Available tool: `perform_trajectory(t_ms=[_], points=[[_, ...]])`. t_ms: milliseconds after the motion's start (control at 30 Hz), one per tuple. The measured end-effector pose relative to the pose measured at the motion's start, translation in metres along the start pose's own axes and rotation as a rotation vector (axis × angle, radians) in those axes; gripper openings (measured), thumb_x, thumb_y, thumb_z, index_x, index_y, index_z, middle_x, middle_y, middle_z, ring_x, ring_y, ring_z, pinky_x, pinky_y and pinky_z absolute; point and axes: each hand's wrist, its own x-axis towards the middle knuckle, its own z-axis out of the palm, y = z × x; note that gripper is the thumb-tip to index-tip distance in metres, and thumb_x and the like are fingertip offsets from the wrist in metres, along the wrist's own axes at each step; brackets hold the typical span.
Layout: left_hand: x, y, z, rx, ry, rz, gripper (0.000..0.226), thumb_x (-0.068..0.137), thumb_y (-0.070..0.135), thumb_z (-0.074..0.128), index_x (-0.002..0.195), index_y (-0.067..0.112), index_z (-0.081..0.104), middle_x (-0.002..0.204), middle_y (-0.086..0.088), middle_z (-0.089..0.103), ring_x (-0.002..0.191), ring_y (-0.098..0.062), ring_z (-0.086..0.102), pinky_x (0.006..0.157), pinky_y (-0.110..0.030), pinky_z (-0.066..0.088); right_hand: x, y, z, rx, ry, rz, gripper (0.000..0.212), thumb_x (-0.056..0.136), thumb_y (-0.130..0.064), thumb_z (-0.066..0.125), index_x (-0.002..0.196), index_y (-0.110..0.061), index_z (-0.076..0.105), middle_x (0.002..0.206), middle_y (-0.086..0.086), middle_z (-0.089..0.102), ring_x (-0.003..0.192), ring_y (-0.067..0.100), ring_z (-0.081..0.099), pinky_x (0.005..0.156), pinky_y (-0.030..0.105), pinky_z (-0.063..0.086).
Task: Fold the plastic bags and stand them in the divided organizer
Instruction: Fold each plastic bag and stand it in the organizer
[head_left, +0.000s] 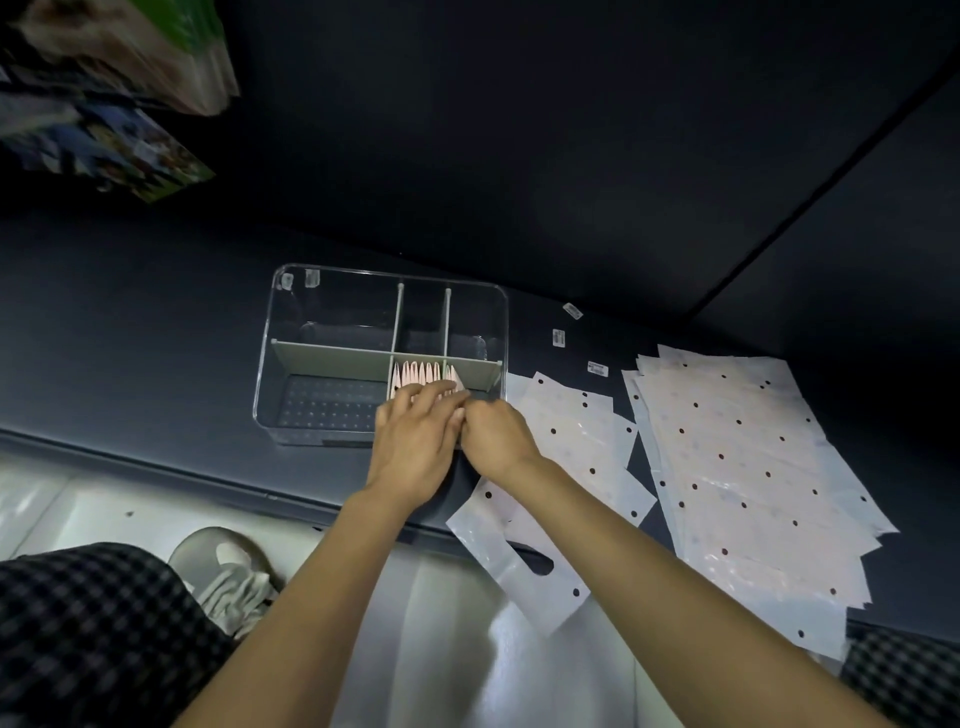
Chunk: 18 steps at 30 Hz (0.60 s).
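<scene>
A clear divided organizer (291, 364) with grey dividers stands on the dark table. Several folded pink bags (418, 373) stand in a row in its near middle compartment. My left hand (415, 441) lies over that row with straight fingers pressing on the bags. My right hand (496, 436) is beside it at the compartment's right end and pinches one folded pink bag (455, 375) there. Flat white bags with dark dots lie to the right: a loose few (571, 441) and a stack (737, 467).
Small barcode stickers (558, 338) lie on the table behind the flat bags. One flat bag (519, 561) hangs over the table's near edge. My checked trousers and a grey shoe (228, 571) are below on the pale floor. Printed packets hang at top left.
</scene>
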Motion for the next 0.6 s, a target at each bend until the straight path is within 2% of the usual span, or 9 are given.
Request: perform_trajectory(t_ms=[100,200,233,300,400,433,467,533,600], points=[[0.002,-0.006,0.003,0.101,-0.052,0.010,0.038,0.101,0.036,0.029,0.127,0.030,0.055,0.142,0.009,0.042,0.127,-0.020,0.029,0.098,-0.034,0.017,-0.015,0.016,-0.004,0.043,0.076,-0.089,0.028,0.097,-0.015,0.040,0.106,-0.010,0.066,0.104,0.011,0.068,0.099,0.030,0.055,0.080,0.032,0.042],[0.002,-0.007,0.003,0.147,-0.071,0.027,0.037,0.100,0.037,0.032,0.126,0.028,0.056,0.144,0.007,0.041,0.128,-0.023,0.028,0.098,-0.037,0.019,-0.050,0.050,-0.003,0.150,0.260,-0.124,0.026,0.096,-0.023,0.050,0.116,-0.014,0.064,0.118,0.002,0.065,0.110,0.021,0.052,0.092,0.026,0.038],[0.003,-0.008,0.003,0.154,-0.076,0.029,0.037,0.100,0.036,0.033,0.127,0.027,0.055,0.144,0.006,0.041,0.129,-0.024,0.029,0.098,-0.038,0.020,-0.067,0.066,0.002,0.164,0.259,-0.141,0.031,0.094,-0.028,0.054,0.121,-0.015,0.061,0.123,0.000,0.061,0.115,0.018,0.049,0.096,0.024,0.038],[0.002,-0.008,0.003,0.177,-0.084,0.033,0.036,0.099,0.035,0.036,0.129,0.025,0.055,0.145,0.004,0.041,0.129,-0.026,0.029,0.099,-0.041,0.022,-0.103,0.099,0.016,0.132,0.087,-0.173,0.049,0.089,-0.044,0.058,0.132,-0.021,0.052,0.138,-0.007,0.048,0.126,0.011,0.039,0.106,0.024,0.032],[-0.001,-0.003,0.004,0.201,-0.092,0.039,0.036,0.097,0.034,0.044,0.129,0.021,0.055,0.145,-0.001,0.040,0.130,-0.031,0.030,0.101,-0.044,0.023,-0.150,0.137,0.043,0.025,-0.151,-0.240,0.082,0.077,-0.064,0.058,0.145,-0.032,0.028,0.151,-0.019,0.017,0.138,0.001,0.014,0.116,0.020,0.006],[-0.001,0.000,0.004,0.211,-0.100,0.039,0.037,0.096,0.034,0.046,0.129,0.019,0.054,0.146,-0.002,0.040,0.130,-0.032,0.030,0.102,-0.045,0.022,-0.160,0.146,0.050,-0.025,-0.152,-0.275,0.087,0.074,-0.061,0.063,0.147,-0.030,0.025,0.153,-0.017,0.015,0.140,0.002,0.013,0.117,0.021,0.004],[-0.002,0.002,0.004,0.223,-0.110,0.036,0.038,0.096,0.034,0.047,0.130,0.018,0.054,0.146,-0.003,0.039,0.131,-0.032,0.029,0.103,-0.046,0.021,-0.165,0.152,0.055,-0.084,-0.121,-0.324,0.089,0.072,-0.051,0.072,0.146,-0.027,0.027,0.153,-0.011,0.022,0.140,0.007,0.020,0.117,0.027,0.010],[-0.003,0.007,0.004,0.250,-0.141,0.026,0.041,0.096,0.036,0.046,0.133,0.018,0.050,0.149,-0.004,0.035,0.132,-0.032,0.027,0.105,-0.047,0.019,-0.166,0.155,0.061,-0.150,-0.006,-0.400,0.087,0.062,-0.021,0.086,0.138,-0.021,0.044,0.145,0.001,0.043,0.133,0.019,0.042,0.111,0.040,0.029],[-0.004,0.008,0.003,0.276,-0.167,0.019,0.043,0.096,0.037,0.044,0.135,0.019,0.048,0.150,-0.004,0.032,0.134,-0.032,0.024,0.107,-0.048,0.018,-0.162,0.158,0.061,-0.100,0.099,-0.419,0.076,0.055,0.003,0.084,0.125,-0.016,0.060,0.136,0.005,0.054,0.124,0.026,0.052,0.103,0.049,0.039]])
